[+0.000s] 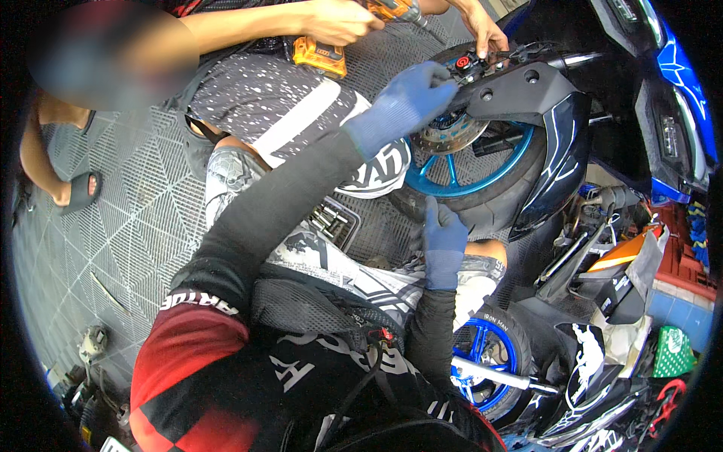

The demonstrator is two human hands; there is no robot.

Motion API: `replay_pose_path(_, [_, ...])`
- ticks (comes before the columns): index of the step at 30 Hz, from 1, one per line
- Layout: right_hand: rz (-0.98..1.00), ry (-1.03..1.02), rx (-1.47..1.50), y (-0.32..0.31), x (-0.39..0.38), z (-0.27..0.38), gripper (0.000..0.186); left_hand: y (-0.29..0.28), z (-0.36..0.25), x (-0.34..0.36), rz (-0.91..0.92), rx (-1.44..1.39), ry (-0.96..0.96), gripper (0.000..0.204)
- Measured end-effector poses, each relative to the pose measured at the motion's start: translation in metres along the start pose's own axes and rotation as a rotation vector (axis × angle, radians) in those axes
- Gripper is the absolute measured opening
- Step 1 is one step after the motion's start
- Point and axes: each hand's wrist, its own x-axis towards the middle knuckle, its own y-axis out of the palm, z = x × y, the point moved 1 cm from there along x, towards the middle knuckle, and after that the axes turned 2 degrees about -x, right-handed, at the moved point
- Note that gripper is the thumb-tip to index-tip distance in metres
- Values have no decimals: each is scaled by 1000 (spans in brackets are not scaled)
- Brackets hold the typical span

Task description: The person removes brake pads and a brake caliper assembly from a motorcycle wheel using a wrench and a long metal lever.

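My left hand (pixel 410 102), in a blue glove, reaches to the front wheel hub, its fingers curled beside the black brake caliper (pixel 462 66). What those fingers hold, if anything, is hidden. Below the tyre (pixel 497 200), my right hand (pixel 442 237) has curled fingers and a raised thumb; its palm is out of sight. The wheel has a teal rim (pixel 471 187) and a metal brake disc (pixel 456 139). Across from me, a co-worker grips a yellow and black power drill (pixel 397 10); that person's other hand (pixel 486 34) touches the parts by the caliper.
An open case of metal sockets (pixel 331 224) lies near my leg. The motorcycle's dark front fender (pixel 557 162) and blue fairing (pixel 681 83) stand at right. Behind, a second motorcycle has a blue wheel (pixel 489 350). Grey tiles (pixel 143 226) cover the floor; a sandalled foot (pixel 80 191) is at left.
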Motion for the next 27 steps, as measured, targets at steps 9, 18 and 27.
replay_pose_path(9, [-228,-174,-116,-2,2,-12,35,51,-74,67,73,293,-228,43])
replay_pose_path(18, [-63,12,-108,-15,7,-1,51,61,30,143,48,557,180,33])
replay_pose_path(27, [2,-194,-111,-20,14,-31,29,95,83,189,437,-56,-148,78])
